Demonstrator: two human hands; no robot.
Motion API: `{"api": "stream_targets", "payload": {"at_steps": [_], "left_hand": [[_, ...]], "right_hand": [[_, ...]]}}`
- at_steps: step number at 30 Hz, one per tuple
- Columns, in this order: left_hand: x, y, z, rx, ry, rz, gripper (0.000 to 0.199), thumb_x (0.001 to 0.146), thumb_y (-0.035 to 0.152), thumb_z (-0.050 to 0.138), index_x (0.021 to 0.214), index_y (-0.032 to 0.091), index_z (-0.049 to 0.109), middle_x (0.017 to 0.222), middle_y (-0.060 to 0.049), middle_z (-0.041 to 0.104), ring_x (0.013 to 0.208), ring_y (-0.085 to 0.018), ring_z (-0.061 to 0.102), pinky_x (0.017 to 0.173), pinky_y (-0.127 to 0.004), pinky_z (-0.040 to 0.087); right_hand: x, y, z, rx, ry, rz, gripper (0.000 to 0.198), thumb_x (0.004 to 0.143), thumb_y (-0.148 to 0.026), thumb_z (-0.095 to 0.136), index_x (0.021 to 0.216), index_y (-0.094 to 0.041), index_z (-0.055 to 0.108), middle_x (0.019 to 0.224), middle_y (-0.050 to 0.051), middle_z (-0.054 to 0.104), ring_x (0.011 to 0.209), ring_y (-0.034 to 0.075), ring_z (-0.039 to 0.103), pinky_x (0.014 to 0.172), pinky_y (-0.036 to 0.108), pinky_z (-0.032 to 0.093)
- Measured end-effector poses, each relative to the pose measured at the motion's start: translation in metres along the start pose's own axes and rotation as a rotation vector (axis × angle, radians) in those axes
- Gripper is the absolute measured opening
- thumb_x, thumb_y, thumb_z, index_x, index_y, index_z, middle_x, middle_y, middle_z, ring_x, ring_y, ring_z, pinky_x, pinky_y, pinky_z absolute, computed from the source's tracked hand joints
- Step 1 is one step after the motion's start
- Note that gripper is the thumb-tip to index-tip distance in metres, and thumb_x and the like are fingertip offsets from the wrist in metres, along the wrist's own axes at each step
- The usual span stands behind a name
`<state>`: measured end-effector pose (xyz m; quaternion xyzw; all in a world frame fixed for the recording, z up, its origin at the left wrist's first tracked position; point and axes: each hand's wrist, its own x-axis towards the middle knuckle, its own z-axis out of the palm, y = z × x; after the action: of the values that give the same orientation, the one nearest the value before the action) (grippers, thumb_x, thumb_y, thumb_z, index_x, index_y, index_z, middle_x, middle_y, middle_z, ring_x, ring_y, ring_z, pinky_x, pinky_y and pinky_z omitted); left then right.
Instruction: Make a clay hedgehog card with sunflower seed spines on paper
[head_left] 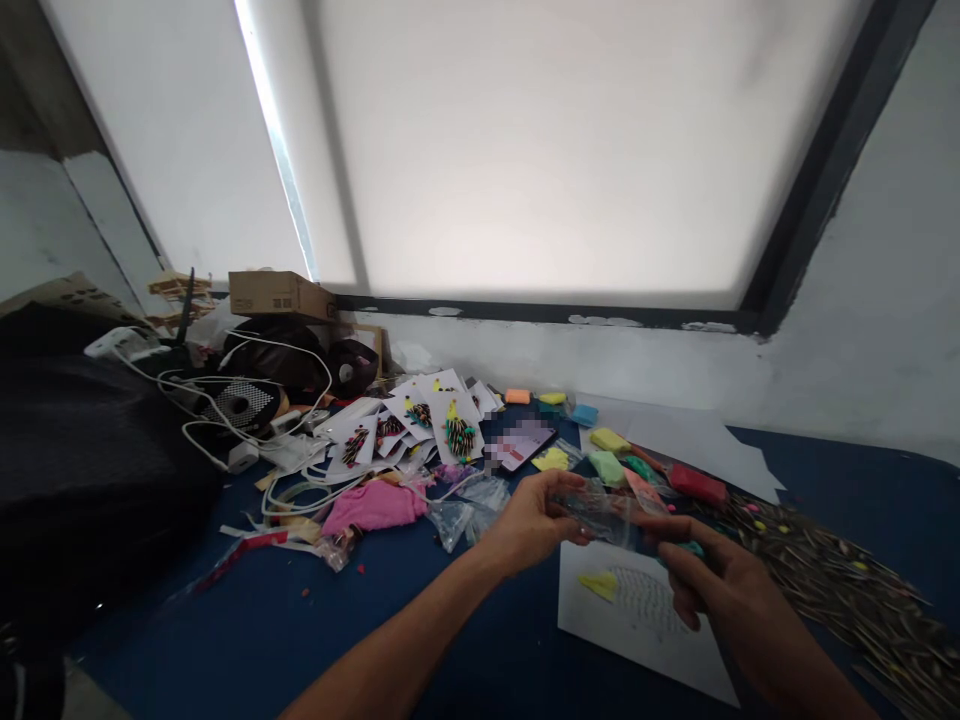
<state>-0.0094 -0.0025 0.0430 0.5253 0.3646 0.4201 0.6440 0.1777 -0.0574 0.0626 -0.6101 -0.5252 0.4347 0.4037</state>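
**both hands meet over a drawing at a crowded blue table**

a blue tabletop (pixel 517 650) spreads beneath a pale window blind (pixel 525 150), its far side meeting the wall. at right, a broad heap of dark, thin strips (pixel 825 580) lies close to the right forearm, limiting room on that side; the widest room for moving appears to be front left, short of a pink cloth (pixel 379 504). a white sheet (pixel 637 650), bearing a dotted outline and a yellow patch (pixel 598 585), lies flat below the hands, its left edge in view and its right part hidden by the right forearm.

the left hand (pixel 529 520) pinches a clear plastic packet (pixel 604 512) between thumb and fingers, above the sheet's far edge. the right hand (pixel 712 575) closes thumb and fingers on a small green lump (pixel 690 548); whether its fingertips also grip the packet, one cannot tell.

the packet looks light, limp and slick, likely to crumple or slip, and is best held by its rim or a gathered fold. the lump, its make unclear, seems soft and easily dented, best taken lightly by its sides.
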Motion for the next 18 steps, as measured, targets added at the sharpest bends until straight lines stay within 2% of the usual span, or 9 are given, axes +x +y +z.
{"api": "stream_targets", "payload": {"at_steps": [3,6,9,11,15,18], "left_hand": [[-0.001,0.001,0.001,0.026,0.011,0.020,0.053,0.058,-0.011,0.061,0.106,0.010,0.054,0.128,-0.016,0.052,0.064,-0.010,0.065,0.062,-0.024,0.053],[0.000,0.003,0.001,0.040,0.021,0.012,0.050,0.060,-0.009,0.059,0.106,0.010,0.054,0.120,-0.015,0.057,0.069,-0.012,0.066,0.064,-0.024,0.053],[0.001,0.003,0.001,0.069,0.050,-0.028,0.044,0.063,-0.007,0.055,0.104,0.008,0.056,0.091,-0.008,0.065,0.068,-0.012,0.065,0.067,-0.025,0.052],[0.001,0.004,0.000,0.141,0.058,-0.056,0.044,0.063,-0.007,0.048,0.104,0.008,0.058,0.072,-0.002,0.063,0.061,-0.011,0.062,0.063,-0.023,0.050],[-0.002,0.011,-0.001,0.277,0.093,-0.030,0.044,0.063,-0.003,0.038,0.097,0.010,0.063,0.066,0.001,0.058,0.052,-0.008,0.054,0.048,-0.017,0.040],[-0.005,0.018,-0.001,0.275,0.104,-0.046,0.036,0.068,0.002,0.040,0.093,0.010,0.064,0.062,0.002,0.054,0.050,-0.008,0.050,0.046,-0.016,0.036]], "right_hand": [[0.000,0.001,0.002,0.004,-0.027,0.008,0.041,0.060,-0.053,0.065,0.085,-0.021,0.064,0.066,0.002,0.063,0.050,0.016,0.055,0.043,0.028,0.043],[0.002,0.010,0.005,0.035,-0.051,0.016,0.042,0.063,-0.054,0.065,0.087,-0.020,0.063,0.085,0.006,0.066,0.058,0.018,0.061,0.042,0.027,0.045],[0.002,0.015,0.006,0.059,-0.071,0.029,0.047,0.067,-0.059,0.064,0.092,-0.020,0.060,0.073,0.002,0.063,0.049,0.014,0.056,0.040,0.026,0.042],[0.003,0.015,0.005,0.055,-0.086,0.039,0.050,0.067,-0.064,0.063,0.090,-0.020,0.058,0.063,-0.003,0.056,0.043,0.011,0.050,0.039,0.025,0.039],[0.003,0.008,0.002,0.049,-0.056,-0.004,0.048,0.069,-0.069,0.060,0.078,-0.022,0.054,0.052,-0.007,0.043,0.039,0.008,0.039,0.040,0.024,0.038],[0.002,0.007,-0.001,0.104,-0.064,-0.036,0.048,0.072,-0.070,0.056,0.078,-0.022,0.056,0.054,-0.006,0.042,0.043,0.010,0.039,0.041,0.025,0.039]]}}
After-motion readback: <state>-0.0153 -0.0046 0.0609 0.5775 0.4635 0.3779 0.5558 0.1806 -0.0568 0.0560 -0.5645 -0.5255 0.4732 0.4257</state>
